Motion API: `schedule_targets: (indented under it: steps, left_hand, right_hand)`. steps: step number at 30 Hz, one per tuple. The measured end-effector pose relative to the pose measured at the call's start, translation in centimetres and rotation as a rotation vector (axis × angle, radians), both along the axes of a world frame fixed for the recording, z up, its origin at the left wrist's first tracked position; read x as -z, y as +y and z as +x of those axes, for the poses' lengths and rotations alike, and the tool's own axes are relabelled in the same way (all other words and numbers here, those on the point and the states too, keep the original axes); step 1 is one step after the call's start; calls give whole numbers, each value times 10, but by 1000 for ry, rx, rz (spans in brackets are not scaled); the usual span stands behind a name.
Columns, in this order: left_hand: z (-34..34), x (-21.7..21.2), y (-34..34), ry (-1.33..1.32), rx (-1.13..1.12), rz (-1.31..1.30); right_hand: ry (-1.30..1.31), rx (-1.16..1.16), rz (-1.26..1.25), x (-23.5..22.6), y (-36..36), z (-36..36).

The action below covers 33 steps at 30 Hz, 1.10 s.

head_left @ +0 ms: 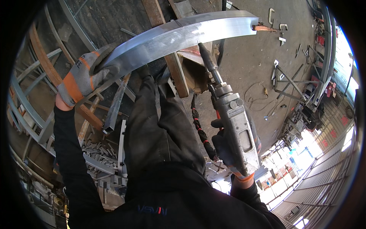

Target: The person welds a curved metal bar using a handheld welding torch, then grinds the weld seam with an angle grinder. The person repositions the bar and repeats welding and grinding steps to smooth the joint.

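Observation:
A bright, curved metal beam [167, 38] spans the upper middle of the head view. My left hand [84, 78], in a grey and orange work glove, grips its left end with the fingers closed around the edge. A grey metal welding gun [234, 118] with a long barrel is held in my gloved right hand [222, 144], whose fingers wrap its underside, partly hidden by the body. The gun's narrow tip points up toward the beam's lower edge and looks slightly apart from it.
Brown bars [176, 72] pass beneath the beam. Curved metal rails [28, 103] and a square steel tube [113, 116] crowd the left. A dark cable with red bands [198, 124] hangs beside my legs. Clamps [271, 16] and a metal frame [290, 82] lie at right.

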State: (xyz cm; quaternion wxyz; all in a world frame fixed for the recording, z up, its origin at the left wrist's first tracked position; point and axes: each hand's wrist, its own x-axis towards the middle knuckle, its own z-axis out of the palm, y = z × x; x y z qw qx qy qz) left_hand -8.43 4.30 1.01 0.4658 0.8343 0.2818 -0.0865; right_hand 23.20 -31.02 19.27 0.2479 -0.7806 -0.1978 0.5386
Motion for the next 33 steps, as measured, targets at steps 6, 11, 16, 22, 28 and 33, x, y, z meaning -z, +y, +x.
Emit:
schedule_targets:
  steps: [6,11,16,22,28,33]
  left_hand:
    - [0,14,7,-17,-58,-168]
    - [1,18,13,-37,-49,-182]
    - [4,14,15,-9,-89,-274]
    - [5,23,20,-70,-59,-201]
    - [1,29,19,-102,-87,-301]
    - [1,28,17,-50,-100,-320]
  right_hand:
    - [397,428,-23,8,0,1]
    - [474,547,-71,15,8,2]
    - [223,217,-79,14,26,5]
    - [144,114,-82,16,41,7]
    - [116,75,-89,15,46,8]
    - [97,52,-88,13,47,8]
